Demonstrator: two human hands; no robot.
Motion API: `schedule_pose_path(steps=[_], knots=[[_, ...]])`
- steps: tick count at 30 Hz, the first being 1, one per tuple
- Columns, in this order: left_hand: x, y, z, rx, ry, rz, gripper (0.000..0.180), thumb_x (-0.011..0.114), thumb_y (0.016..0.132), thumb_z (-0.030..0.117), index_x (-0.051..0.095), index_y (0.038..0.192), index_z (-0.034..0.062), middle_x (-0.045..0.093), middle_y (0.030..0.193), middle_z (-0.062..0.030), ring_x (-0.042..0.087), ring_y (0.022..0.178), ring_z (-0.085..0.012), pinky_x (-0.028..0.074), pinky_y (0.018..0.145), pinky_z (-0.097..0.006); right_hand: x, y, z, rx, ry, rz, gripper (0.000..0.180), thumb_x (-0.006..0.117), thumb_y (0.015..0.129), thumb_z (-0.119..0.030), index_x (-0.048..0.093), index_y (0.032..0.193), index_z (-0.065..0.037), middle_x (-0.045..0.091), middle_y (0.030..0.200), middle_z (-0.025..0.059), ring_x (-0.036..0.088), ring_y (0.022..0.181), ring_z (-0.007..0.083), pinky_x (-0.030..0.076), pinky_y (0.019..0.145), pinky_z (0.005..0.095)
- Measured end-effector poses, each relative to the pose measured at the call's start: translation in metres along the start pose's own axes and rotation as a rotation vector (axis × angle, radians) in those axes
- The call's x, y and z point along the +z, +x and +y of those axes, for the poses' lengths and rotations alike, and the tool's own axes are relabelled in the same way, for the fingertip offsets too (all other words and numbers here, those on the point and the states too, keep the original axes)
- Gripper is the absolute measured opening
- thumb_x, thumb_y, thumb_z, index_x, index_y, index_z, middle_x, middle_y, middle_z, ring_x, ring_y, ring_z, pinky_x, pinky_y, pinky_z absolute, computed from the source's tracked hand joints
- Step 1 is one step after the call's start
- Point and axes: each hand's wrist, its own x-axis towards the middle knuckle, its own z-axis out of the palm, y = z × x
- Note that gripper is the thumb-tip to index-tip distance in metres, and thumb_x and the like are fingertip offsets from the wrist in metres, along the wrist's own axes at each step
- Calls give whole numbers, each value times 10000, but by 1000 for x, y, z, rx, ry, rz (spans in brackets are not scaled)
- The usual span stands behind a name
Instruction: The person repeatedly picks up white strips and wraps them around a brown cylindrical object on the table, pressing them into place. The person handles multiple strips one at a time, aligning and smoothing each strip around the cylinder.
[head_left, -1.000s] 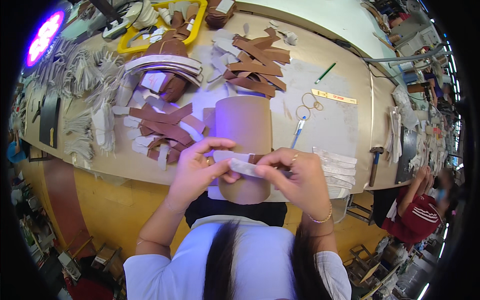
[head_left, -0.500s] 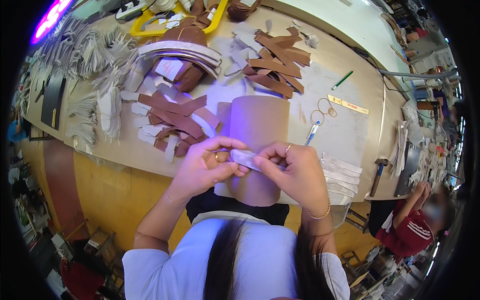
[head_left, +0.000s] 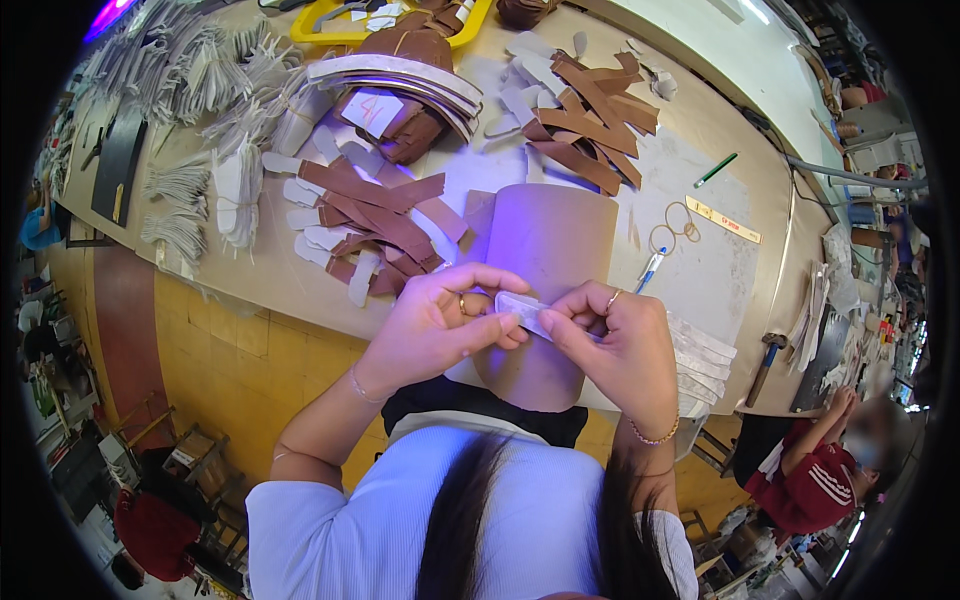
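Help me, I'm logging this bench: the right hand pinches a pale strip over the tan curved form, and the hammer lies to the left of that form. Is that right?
Not quite: the hammer lies to the right of the tan curved form, as the head view shows. The right hand does pinch the pale strip over it.

- Paper tag (head_left: 371, 112), white, upper left of centre: large handwritten red characters; fixed to a brown bundle (head_left: 415, 140).
- Flat strip (head_left: 724, 219), pale yellow, right of centre: small printed marks, partly red, too small to read surely.
- Lit sign (head_left: 105, 18), pink-violet, upper left edge: cut off, illegible.
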Motion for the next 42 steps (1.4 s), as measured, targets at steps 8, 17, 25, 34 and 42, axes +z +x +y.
schedule_pose_path(steps=[8,17,25,34,42], knots=[[1,3,-1,34,60,15,241,591,890,-6,533,1117,-62,652,933,-162,664,789,-182,565,719,-298,1,-3,-2,-40,0,40,119,720,782,-84,670,802,22,636,640,54,562,565,65,455,547,207],[-4,3,-8,113,32,55,254,582,878,-36,482,1112,-40,621,913,-151,663,738,-185,560,679,-290,-19,-11,17,15,207,-16,211,739,767,-83,664,945,2,647,751,46,595,701,101,475,694,236],[-5,3,-7,77,44,45,259,578,899,-3,500,1144,-34,588,911,-73,615,723,-101,510,657,-215,-14,-14,22,-34,202,59,232,732,771,-78,655,982,-18,653,740,75,627,664,132,493,660,244],[-10,2,-8,68,91,73,258,609,886,35,556,1123,-53,631,852,-83,591,663,-103,496,612,-222,-5,-20,20,-52,147,120,226,717,783,-77,648,997,-49,650,769,84,644,680,168,507,643,262],[-14,5,-7,4,149,60,199,609,894,49,579,1059,-56,638,841,-95,594,647,-113,494,599,-225,-3,-21,14,-79,98,165,206,720,781,-43,652,975,-24,648,770,69,639,701,132,513,662,244]])
